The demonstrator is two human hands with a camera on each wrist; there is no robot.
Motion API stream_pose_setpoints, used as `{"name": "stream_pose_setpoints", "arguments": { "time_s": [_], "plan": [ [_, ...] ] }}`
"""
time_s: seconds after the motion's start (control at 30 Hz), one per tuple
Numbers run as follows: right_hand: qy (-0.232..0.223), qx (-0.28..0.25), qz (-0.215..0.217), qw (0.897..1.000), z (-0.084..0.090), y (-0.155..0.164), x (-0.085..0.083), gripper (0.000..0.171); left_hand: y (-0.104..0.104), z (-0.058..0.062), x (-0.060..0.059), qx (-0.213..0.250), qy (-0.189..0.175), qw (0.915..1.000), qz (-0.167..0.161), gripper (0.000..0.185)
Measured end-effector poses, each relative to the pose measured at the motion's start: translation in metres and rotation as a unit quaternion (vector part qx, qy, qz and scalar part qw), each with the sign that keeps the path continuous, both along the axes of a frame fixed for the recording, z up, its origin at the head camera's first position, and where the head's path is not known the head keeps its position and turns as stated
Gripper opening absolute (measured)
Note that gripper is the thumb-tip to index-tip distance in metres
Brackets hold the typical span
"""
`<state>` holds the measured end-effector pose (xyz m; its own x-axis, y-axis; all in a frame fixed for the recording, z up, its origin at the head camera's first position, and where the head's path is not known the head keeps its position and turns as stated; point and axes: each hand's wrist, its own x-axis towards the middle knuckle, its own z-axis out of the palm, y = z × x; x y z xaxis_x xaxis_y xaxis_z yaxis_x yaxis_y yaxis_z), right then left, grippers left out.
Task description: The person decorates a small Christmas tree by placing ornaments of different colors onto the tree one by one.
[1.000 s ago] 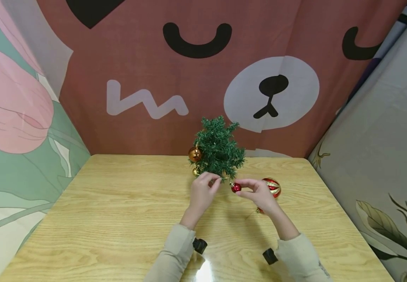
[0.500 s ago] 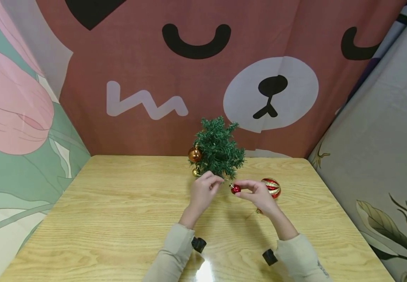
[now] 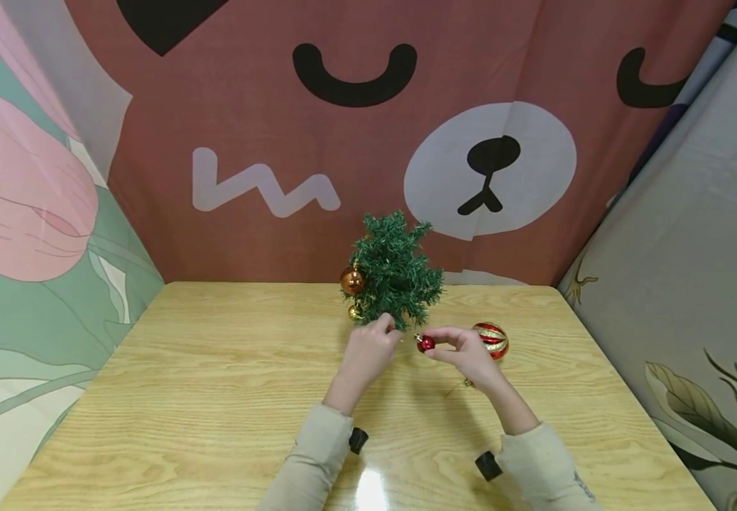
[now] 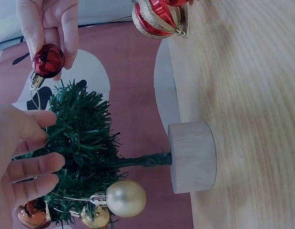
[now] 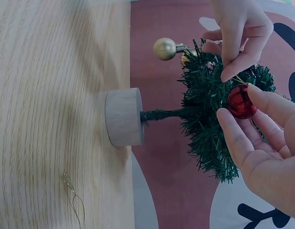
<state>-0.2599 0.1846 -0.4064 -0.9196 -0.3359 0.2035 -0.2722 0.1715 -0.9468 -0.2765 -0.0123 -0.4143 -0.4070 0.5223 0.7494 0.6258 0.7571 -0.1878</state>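
Note:
In the head view, a small green Christmas tree (image 3: 397,270) stands at the table's far side. Its wooden base (image 4: 192,157) shows in the left wrist view. My right hand (image 3: 467,355) pinches a shiny red bauble (image 3: 426,343) between thumb and fingers, just in front of the lower branches. From the bauble's gold cap, a thin gold string (image 4: 39,102) runs to my left hand (image 3: 367,351), whose thumb and index finger pinch it by the branches. On the tree's left side hang an amber bauble (image 3: 352,281) and a matte gold bauble (image 4: 126,199).
A red-and-gold striped bauble (image 3: 495,342) lies on the wooden table (image 3: 228,369) behind my right hand. Another ornament's gold cap and string (image 5: 73,195) show near it. A cloth with a printed bear (image 3: 266,241) hangs behind the table.
My left hand has turned slightly, its fingers now lower and bent down in front of the branches. The red bauble has shifted a little left and down; my right hand has barely moved.

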Motion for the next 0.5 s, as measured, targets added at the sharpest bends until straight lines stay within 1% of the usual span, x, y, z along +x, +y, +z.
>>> {"name": "stream_pose_setpoints", "arguments": {
  "time_s": [0.1, 0.23, 0.37, 0.5],
  "plan": [
    [0.001, 0.001, 0.002, 1.0, -0.0006, 0.0006, 0.0007, 0.032, 0.0001, -0.0008, 0.0006, -0.001, -0.004, 1.0, 0.007, 0.005],
    [0.006, 0.012, -0.001, 1.0, -0.0011, 0.0017, 0.0018, 0.032, 0.0001, -0.0003, 0.0024, 0.009, 0.006, 0.9999, 0.009, 0.006],
    [0.008, 0.018, 0.0, 1.0, -0.0003, 0.0019, 0.0033, 0.033, 0.0, 0.0013, 0.0052, 0.025, 0.014, 0.9995, 0.015, 0.013],
    [0.01, 0.02, 0.001, 1.0, 0.0003, 0.0011, 0.0037, 0.032, 0.0005, 0.0029, 0.0071, 0.034, 0.014, 0.999, 0.025, 0.02]
  ]
}}
